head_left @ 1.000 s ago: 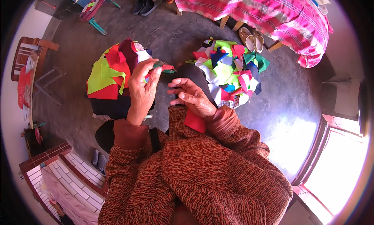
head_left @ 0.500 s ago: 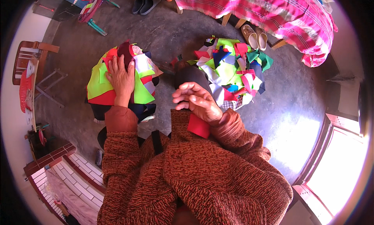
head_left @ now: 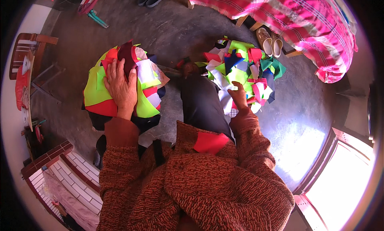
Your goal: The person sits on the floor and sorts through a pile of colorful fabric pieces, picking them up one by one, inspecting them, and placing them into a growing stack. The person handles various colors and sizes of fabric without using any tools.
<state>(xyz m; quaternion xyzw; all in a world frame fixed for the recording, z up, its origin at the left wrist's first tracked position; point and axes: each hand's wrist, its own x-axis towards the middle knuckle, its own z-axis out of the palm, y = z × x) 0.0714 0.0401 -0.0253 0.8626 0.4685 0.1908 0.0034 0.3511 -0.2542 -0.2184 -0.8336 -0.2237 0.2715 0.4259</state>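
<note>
Hands apart, the left hand lies flat on the left cloth pile, seemingly to steady it, while the right hand, grip unclear, bends at the right pile

Head-worn fisheye: from above, facing down over hands and floor, close range.

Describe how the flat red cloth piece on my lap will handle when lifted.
The flat red cloth piece would probably flop, since it looks thin. It should weigh little, given that thinness and small outline. Rolling seems unlikely: it lies spread on the brown-and-orange textured garment.
</note>
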